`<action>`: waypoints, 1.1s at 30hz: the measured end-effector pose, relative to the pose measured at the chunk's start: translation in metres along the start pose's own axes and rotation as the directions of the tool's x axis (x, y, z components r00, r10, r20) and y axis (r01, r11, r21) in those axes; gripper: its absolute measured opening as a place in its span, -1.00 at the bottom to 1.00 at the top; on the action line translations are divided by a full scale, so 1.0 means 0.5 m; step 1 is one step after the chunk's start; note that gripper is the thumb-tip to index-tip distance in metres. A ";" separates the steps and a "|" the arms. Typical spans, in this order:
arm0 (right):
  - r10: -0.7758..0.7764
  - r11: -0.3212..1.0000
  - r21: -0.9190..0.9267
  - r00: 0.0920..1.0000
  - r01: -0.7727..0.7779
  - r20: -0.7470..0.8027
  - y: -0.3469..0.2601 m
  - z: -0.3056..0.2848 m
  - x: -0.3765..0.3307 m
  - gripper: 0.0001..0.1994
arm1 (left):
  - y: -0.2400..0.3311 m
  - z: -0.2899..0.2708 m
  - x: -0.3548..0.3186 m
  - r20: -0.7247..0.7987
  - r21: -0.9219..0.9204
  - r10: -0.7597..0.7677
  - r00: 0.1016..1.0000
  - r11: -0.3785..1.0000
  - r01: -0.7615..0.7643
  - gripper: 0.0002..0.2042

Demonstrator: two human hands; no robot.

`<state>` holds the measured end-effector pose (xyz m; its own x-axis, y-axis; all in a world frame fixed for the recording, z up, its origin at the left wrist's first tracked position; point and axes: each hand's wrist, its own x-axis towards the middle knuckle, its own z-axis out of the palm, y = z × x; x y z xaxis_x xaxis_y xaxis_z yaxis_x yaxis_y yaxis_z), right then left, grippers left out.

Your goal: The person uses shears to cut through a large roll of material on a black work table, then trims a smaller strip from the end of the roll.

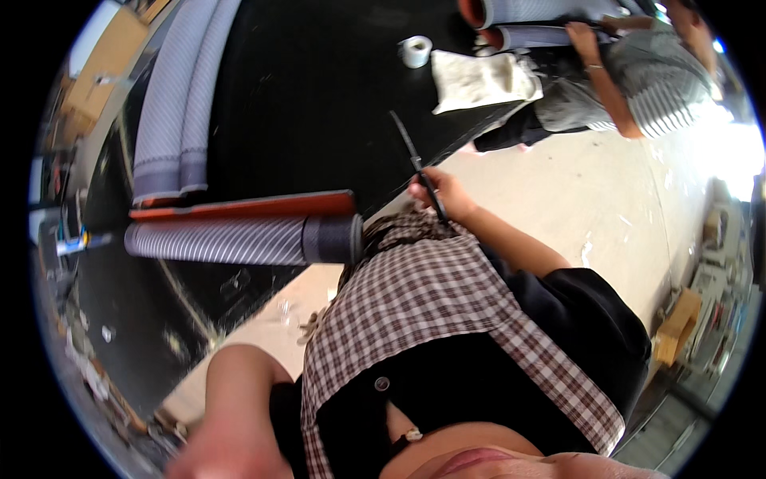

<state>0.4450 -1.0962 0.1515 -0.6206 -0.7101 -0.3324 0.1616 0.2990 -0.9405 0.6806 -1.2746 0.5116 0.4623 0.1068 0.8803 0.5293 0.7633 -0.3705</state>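
Observation:
My right hand (449, 194) is closed around the handles of black scissors (416, 162), held by the table edge in front of my checked apron. Their long, thin blades point away from me over the black table. My left hand (231, 453) is raised close to the camera at the lower left, and motion smears its fingers. A rolled mat (231, 239), grey with white stripes, lies crosswise on the table left of the scissors. Along its far side shows a flap of orange-red backing (263, 204). Neither hand touches this roll.
Two more striped rolls (171, 120) lie lengthwise at the far left of the black table (311, 88). A white tape roll (416, 51) and a cream cloth (483, 81) rest at the far side. At the upper right, another person (650, 80) handles similar rolls (542, 36).

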 end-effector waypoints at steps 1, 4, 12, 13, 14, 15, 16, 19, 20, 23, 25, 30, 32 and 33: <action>-0.106 0.991 -0.082 0.994 0.105 -0.010 0.006 -0.017 -0.006 -0.52 | -0.013 -0.011 -0.038 0.282 0.063 -0.291 0.914 0.956 0.285 -0.81; -0.140 0.886 -0.446 0.990 0.131 0.011 -0.037 -0.047 -0.034 -0.37 | -0.031 -0.083 -0.208 0.637 0.600 -0.768 -0.065 0.441 0.667 -0.84; -0.229 0.744 -0.620 0.967 0.249 0.114 -0.060 -0.024 -0.038 -0.24 | -0.008 -0.180 -0.613 0.537 0.844 -0.737 -0.412 0.468 0.263 -0.80; -0.223 0.741 -0.627 0.968 0.243 0.112 -0.064 -0.024 -0.038 -0.23 | -0.009 -0.174 -0.627 0.527 0.850 -0.773 -0.354 0.469 0.241 -0.85; -0.233 0.733 -0.631 0.966 0.253 0.116 -0.064 -0.021 -0.032 -0.23 | -0.016 -0.179 -0.631 0.528 0.849 -0.761 -0.376 0.472 0.238 -0.85; -0.236 0.726 -0.638 0.965 0.256 0.118 -0.062 -0.023 -0.027 -0.23 | -0.024 -0.174 -0.625 0.529 0.848 -0.747 -0.402 0.472 0.239 -0.84; -0.240 0.719 -0.644 0.963 0.260 0.122 -0.059 -0.025 -0.023 -0.22 | -0.029 -0.169 -0.621 0.529 0.848 -0.733 -0.427 0.472 0.239 -0.83; -0.253 0.695 -0.672 0.962 0.256 0.106 -0.066 -0.028 -0.020 -0.20 | -0.025 -0.161 -0.617 0.565 0.824 -0.727 -0.390 0.476 0.307 -0.81; -0.240 0.692 -0.675 0.963 0.255 0.118 -0.067 -0.028 -0.018 -0.19 | -0.022 -0.158 -0.614 0.573 0.818 -0.728 -0.377 0.477 0.321 -0.80; -0.228 0.663 -0.702 0.963 0.261 0.142 -0.066 -0.031 -0.018 -0.17 | -0.013 -0.146 -0.611 0.589 0.803 -0.722 -0.362 0.475 0.360 -0.80; -0.269 0.618 -0.728 0.950 0.297 0.159 -0.067 -0.031 -0.015 -0.16 | -0.014 -0.143 -0.610 0.588 0.805 -0.714 -0.381 0.471 0.360 -0.79; -0.193 0.656 -0.711 0.967 0.251 0.164 -0.087 -0.030 -0.013 -0.20 | -0.016 -0.144 -0.605 0.594 0.797 -0.717 -0.364 0.464 0.386 -0.81; -0.178 0.660 -0.710 0.970 0.244 0.168 -0.095 -0.030 -0.013 -0.23 | -0.014 -0.143 -0.600 0.594 0.792 -0.729 -0.339 0.458 0.403 -0.84; -0.179 0.658 -0.712 0.969 0.246 0.169 -0.099 -0.029 -0.017 -0.24 | -0.012 -0.140 -0.592 0.595 0.789 -0.736 -0.324 0.456 0.411 -0.86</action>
<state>0.4310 -1.0958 0.2016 -0.5004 -0.8497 -0.1659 -0.5926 0.4759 -0.6499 0.5903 -1.3553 0.2326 -0.9624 -0.2172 0.1633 -0.1296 0.8950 0.4269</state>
